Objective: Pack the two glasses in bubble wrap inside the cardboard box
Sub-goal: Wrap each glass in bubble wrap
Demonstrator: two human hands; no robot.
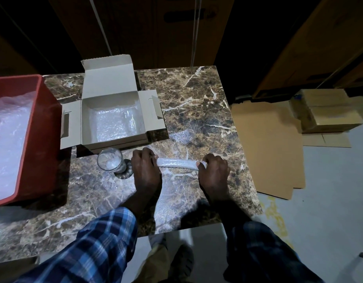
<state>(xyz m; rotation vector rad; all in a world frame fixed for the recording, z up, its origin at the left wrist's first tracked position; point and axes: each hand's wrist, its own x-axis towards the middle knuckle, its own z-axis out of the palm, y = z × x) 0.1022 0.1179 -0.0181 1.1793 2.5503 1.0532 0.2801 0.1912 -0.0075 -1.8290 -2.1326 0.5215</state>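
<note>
Your plaid sleeves [99,237] come in from 6 o'clock over the marble table [197,94]. Your left hand [145,168] and right hand [214,170] each have fingers curled round one end of a rolled strip of bubble wrap [177,162], held flat and crosswise just above a sheet of bubble wrap [174,197] spread on the table toward you. Whether a glass sits inside the roll, cannot tell. Just at 9 o'clock of your left hand an empty glass [110,162] stands upright on the table, close to the hand. At 12 o'clock of the glass sits the open cardboard box [113,117], flaps out, lined with bubble wrap; something clear lies inside at its right side, possibly the other glass, too faint to confirm. A red bin [43,139] with more bubble wrap sits at 9 o'clock. Flat cardboard [266,150] lies on the floor at 3 o'clock.
</note>
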